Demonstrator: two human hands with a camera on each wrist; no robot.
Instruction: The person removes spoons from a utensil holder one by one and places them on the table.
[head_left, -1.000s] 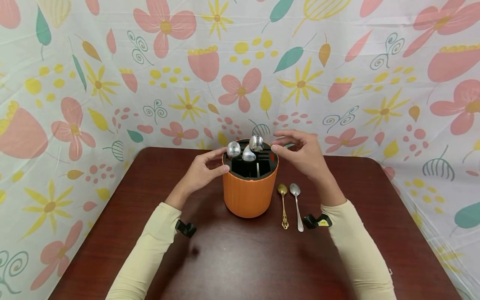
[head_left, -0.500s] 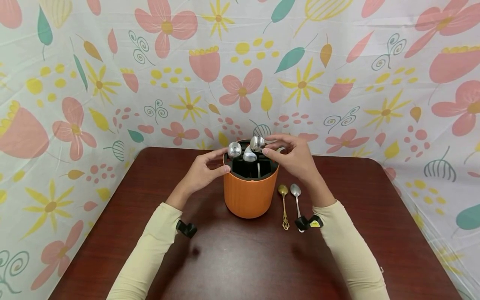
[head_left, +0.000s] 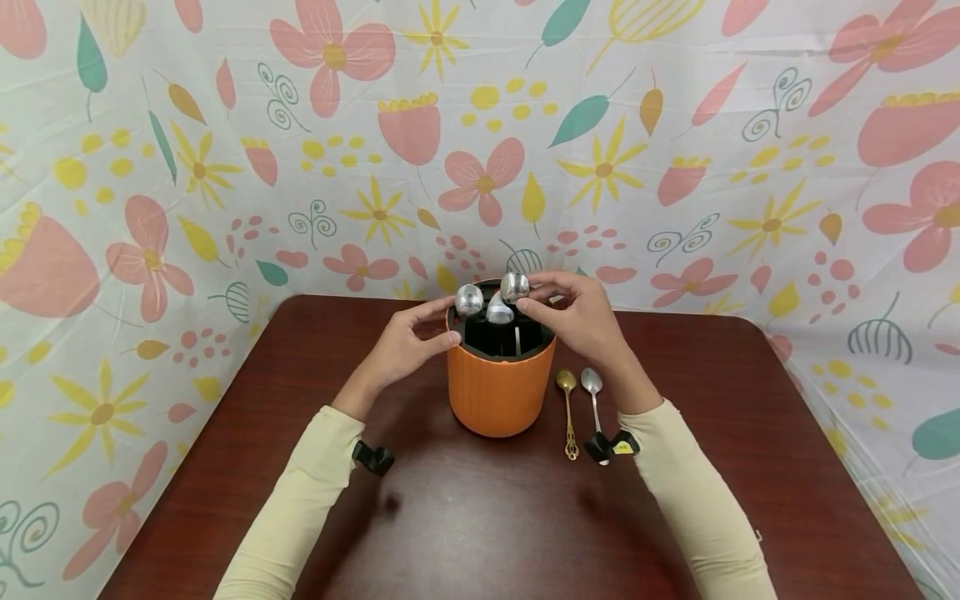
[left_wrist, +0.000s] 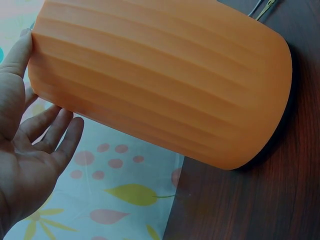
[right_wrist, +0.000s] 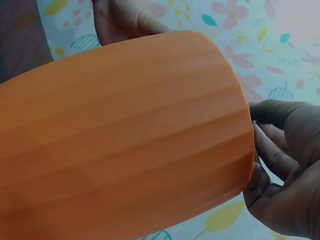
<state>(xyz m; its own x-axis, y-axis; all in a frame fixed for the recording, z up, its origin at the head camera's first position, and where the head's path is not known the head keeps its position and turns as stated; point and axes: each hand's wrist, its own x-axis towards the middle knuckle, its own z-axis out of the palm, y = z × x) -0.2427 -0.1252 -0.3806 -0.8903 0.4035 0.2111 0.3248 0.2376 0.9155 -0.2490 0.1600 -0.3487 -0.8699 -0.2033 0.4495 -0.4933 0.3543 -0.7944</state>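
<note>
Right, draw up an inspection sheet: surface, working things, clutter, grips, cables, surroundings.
Surface: glossy reddish-brown wood-look table
Working things: upright orange ribbed plastic-looking container with black divided insert; three rounded shiny metal utensil heads at its top; gold-coloured metal spoon and silver-coloured metal spoon lying beside it
Clutter: nothing seen
Grips: left hand touches the container; right hand is at the rightmost utensil head, contact unclear
Cables: nothing seen
Surroundings: white backdrop with pink, yellow and teal floral print

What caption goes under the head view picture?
Left hand and right hand at an orange utensil holder beside two spoons.
</note>
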